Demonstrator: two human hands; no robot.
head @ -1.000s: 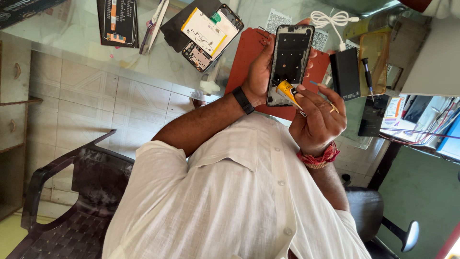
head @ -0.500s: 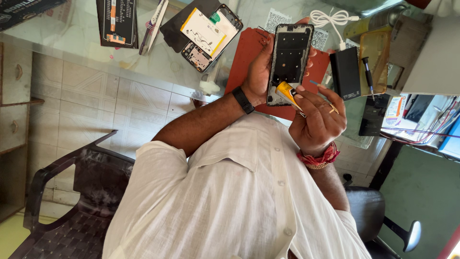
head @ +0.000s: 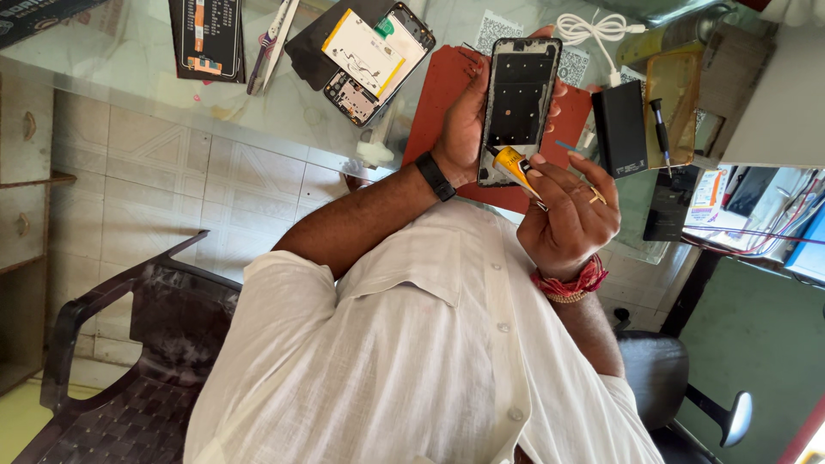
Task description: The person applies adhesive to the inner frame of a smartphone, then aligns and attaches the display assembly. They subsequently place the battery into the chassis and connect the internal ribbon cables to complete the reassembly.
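Phone frame point(head: 520, 107) stayed upright above the red mat point(head: 438, 103), clamped in my left hand point(head: 464, 129). My right hand point(head: 571, 206) pinched the yellow glue tube point(head: 513, 163), nozzle now lower at its bottom edge.

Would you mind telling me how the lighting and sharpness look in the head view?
Head view: soft daylight, sharp on the phone frame and yellow tube; pale glare on the glass table; top-right corner washed out.
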